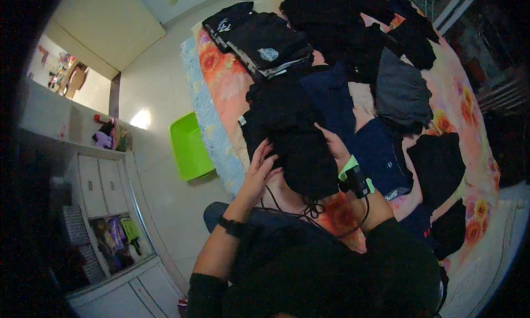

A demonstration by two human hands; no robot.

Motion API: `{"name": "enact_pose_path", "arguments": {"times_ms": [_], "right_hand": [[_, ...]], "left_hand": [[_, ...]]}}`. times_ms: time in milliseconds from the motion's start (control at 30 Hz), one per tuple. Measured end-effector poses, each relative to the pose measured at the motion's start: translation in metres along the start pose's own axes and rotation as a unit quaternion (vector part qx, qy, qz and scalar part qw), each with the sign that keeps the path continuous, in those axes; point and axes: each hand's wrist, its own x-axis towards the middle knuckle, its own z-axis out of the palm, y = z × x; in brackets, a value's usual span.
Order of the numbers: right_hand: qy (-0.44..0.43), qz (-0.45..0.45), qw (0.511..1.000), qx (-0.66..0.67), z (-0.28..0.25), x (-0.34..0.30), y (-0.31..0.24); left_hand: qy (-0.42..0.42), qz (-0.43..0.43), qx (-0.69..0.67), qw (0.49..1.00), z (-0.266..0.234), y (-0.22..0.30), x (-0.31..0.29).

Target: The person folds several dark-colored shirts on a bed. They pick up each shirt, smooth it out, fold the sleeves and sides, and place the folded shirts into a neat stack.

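A black folded garment with dark cords (303, 160) lies in front of me, between my hands. My left hand (261, 171) rests against its left edge with the fingers spread. On the other side, my right hand (333, 145) holds the right edge, some of its fingers hidden by the cloth. The black cords (313, 208) hang from its near end over the flowered sheet. Just beyond are more black cloth (273, 100) and a navy garment (331, 91). Navy shorts (381, 152) lie right of my right hand.
A stack of folded dark shirts (270, 44) sits at the bed's far left. Black clothes (326, 14), a grey garment (400, 91) and black pieces (439, 166) cover the flowered sheet (221, 61). A green plastic basin (176, 146) stands on the floor, near a white cabinet (91, 180).
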Motion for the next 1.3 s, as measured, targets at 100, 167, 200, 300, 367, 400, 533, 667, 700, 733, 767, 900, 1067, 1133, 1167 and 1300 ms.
{"name": "enact_pose_path", "arguments": {"times_ms": [100,167,200,300,367,400,533,667,700,733,767,900,1067,1133,1167,1300], "right_hand": [[0.008,-0.022,0.998,-0.060,0.007,-0.007,0.007],[-0.004,-0.068,0.990,-0.121,0.011,-0.012,0.013],[0.021,-0.042,0.993,-0.106,0.013,-0.014,0.015],[0.014,0.026,0.999,-0.038,0.022,-0.015,0.023],[-0.012,0.053,0.999,0.002,0.028,-0.014,0.027],[0.006,0.035,0.999,-0.015,0.031,-0.015,0.027],[0.020,0.030,0.999,-0.027,0.039,-0.030,0.022],[0.063,-0.038,0.989,-0.130,0.033,-0.048,0.006],[0.036,-0.055,0.986,-0.153,0.028,-0.051,0.002],[0.101,-0.091,0.977,-0.162,0.020,-0.052,-0.007],[0.090,-0.120,0.977,-0.153,0.011,-0.054,-0.022],[0.168,-0.335,0.907,-0.195,-0.047,-0.084,-0.087],[-0.054,-0.395,0.882,-0.253,-0.071,-0.119,-0.159],[0.154,-0.489,0.805,-0.298,-0.055,-0.128,-0.166],[0.202,-0.490,0.806,-0.264,-0.045,-0.137,-0.171],[0.293,-0.524,0.685,-0.412,-0.035,-0.168,-0.219]], "left_hand": [[0.037,-0.039,0.019,0.998,0.014,0.007,0.012],[0.043,-0.017,-0.020,0.999,0.019,0.012,0.025],[0.051,0.021,-0.038,0.998,0.018,0.015,0.035],[0.120,0.158,0.102,0.975,0.012,0.027,0.053],[0.111,0.202,0.160,0.960,-0.001,0.046,0.056],[0.089,0.166,0.194,0.963,-0.006,0.056,0.055],[0.105,0.259,0.143,0.950,-0.009,0.090,0.059],[0.088,0.237,0.296,0.921,-0.010,0.093,0.080],[0.098,0.220,0.301,0.923,-0.013,0.084,0.083],[0.107,0.178,0.255,0.944,-0.016,0.073,0.082],[0.096,0.196,0.266,0.939,-0.022,0.061,0.081],[0.111,0.055,0.267,0.956,-0.056,0.019,0.054],[0.109,-0.008,0.226,0.968,-0.077,0.005,0.032],[0.124,-0.036,0.205,0.970,-0.079,0.005,0.025],[0.119,-0.031,0.187,0.975,-0.080,0.005,0.021],[0.129,-0.054,0.175,0.975,-0.098,-0.002,0.002]]}}
